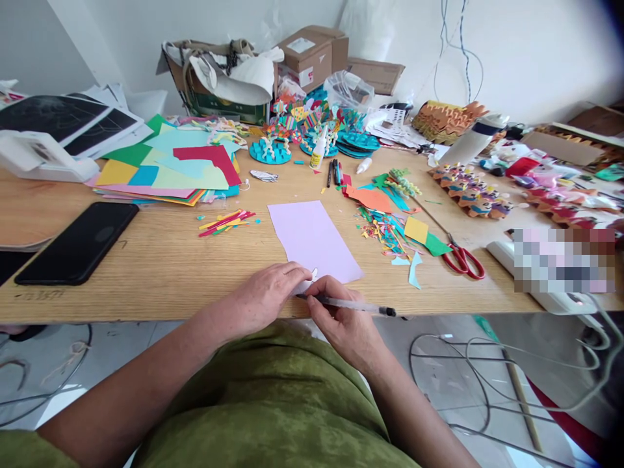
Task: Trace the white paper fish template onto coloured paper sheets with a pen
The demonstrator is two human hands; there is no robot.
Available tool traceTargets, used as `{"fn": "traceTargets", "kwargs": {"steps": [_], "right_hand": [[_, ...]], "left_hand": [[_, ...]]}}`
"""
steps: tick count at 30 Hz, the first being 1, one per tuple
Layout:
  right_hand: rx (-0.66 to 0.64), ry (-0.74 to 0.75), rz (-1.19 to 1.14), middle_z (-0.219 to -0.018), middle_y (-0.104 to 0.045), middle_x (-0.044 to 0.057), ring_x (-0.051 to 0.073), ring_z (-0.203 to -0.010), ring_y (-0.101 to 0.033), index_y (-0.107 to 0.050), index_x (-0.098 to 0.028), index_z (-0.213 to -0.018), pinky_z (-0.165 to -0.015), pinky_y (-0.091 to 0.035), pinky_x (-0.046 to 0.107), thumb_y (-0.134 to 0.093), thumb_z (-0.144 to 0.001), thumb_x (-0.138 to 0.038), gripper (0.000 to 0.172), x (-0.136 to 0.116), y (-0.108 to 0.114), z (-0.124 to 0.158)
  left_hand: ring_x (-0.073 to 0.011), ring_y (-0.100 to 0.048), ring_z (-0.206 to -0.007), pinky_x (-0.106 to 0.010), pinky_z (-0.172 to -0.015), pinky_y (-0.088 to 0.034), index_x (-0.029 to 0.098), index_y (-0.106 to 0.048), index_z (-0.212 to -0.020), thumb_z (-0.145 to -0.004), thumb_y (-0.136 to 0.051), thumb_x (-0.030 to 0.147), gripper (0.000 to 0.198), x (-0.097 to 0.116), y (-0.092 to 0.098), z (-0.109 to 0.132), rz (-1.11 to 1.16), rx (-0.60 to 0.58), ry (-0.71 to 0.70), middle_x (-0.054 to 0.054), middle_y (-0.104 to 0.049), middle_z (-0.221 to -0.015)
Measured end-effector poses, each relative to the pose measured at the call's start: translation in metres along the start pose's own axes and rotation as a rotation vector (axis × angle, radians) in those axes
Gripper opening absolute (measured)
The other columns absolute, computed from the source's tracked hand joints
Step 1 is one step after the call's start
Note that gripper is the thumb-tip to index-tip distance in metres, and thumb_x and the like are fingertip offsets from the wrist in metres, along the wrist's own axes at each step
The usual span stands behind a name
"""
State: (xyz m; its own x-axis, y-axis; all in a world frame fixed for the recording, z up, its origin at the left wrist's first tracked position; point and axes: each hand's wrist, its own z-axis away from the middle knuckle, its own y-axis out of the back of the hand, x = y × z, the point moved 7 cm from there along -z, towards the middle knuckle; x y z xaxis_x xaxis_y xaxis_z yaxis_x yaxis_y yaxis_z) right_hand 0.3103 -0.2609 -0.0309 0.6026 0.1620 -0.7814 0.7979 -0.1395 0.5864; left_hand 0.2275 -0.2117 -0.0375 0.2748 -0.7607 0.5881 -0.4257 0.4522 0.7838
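Note:
A pale lilac sheet of paper lies on the wooden table straight in front of me. My left hand rests on its near corner with the fingers curled, pressing down a small white paper shape. My right hand is closed on a clear ballpoint pen, which lies almost level along the table's front edge, tip towards my left fingers.
Red-handled scissors lie right of the sheet beside coloured paper scraps. A black phone lies at left, a stack of coloured paper behind it. A glue bottle, paper crafts and cardboard boxes crowd the back.

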Motion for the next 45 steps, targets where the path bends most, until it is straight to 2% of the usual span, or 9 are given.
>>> {"fn": "traceTargets", "kwargs": {"steps": [14,19,28,36,45], "right_hand": [[0.013,0.029,0.021,-0.059,-0.048,-0.003,0.011,-0.054,-0.043,-0.049,-0.018,-0.073,-0.053,-0.033,0.023,-0.043,-0.076,-0.013,0.008,-0.002,0.002,-0.001],[0.021,-0.004,0.007,-0.057,-0.046,-0.004,0.01,-0.052,-0.041,-0.049,-0.018,-0.072,-0.052,-0.032,0.022,-0.044,-0.076,-0.014,0.008,0.003,0.003,0.0],[0.019,-0.053,-0.02,-0.057,-0.044,-0.005,0.009,-0.051,-0.039,-0.049,-0.018,-0.071,-0.049,-0.03,0.021,-0.045,-0.077,-0.015,0.008,0.01,0.005,0.0],[0.056,-0.117,-0.155,-0.056,-0.044,-0.005,0.009,-0.05,-0.038,-0.049,-0.018,-0.072,-0.046,-0.03,0.021,-0.045,-0.077,-0.017,0.006,0.016,0.008,0.002],[0.04,-0.044,-0.081,-0.056,-0.045,-0.004,0.009,-0.051,-0.04,-0.051,-0.017,-0.071,-0.049,-0.031,0.021,-0.045,-0.076,-0.016,0.008,0.007,0.005,0.0]], "left_hand": [[-0.0142,-0.054,-0.094,-0.028,-0.085,-0.042,0.017,-0.05,-0.103,-0.088,-0.04,0.011,0.019,-0.004,-0.003,0.001,-0.008,-0.002,-0.01,-0.004,-0.058,-0.102],[-0.0141,-0.054,-0.096,-0.028,-0.086,-0.043,0.018,-0.049,-0.105,-0.087,-0.039,0.008,0.022,-0.003,-0.002,0.003,-0.044,0.014,-0.036,-0.003,-0.057,-0.103],[-0.0146,-0.054,-0.099,-0.029,-0.087,-0.043,0.018,-0.048,-0.105,-0.082,-0.038,0.002,0.03,-0.004,-0.003,0.001,-0.089,-0.009,0.001,-0.003,-0.057,-0.105],[-0.0152,-0.053,-0.099,-0.029,-0.087,-0.043,0.02,-0.048,-0.107,-0.078,-0.038,-0.001,0.037,-0.007,-0.005,0.003,-0.103,-0.014,0.011,-0.002,-0.057,-0.106],[-0.015,-0.053,-0.098,-0.029,-0.086,-0.043,0.019,-0.048,-0.106,-0.084,-0.038,0.005,0.028,-0.006,-0.004,0.002,-0.066,-0.015,0.001,-0.003,-0.057,-0.105]]}}
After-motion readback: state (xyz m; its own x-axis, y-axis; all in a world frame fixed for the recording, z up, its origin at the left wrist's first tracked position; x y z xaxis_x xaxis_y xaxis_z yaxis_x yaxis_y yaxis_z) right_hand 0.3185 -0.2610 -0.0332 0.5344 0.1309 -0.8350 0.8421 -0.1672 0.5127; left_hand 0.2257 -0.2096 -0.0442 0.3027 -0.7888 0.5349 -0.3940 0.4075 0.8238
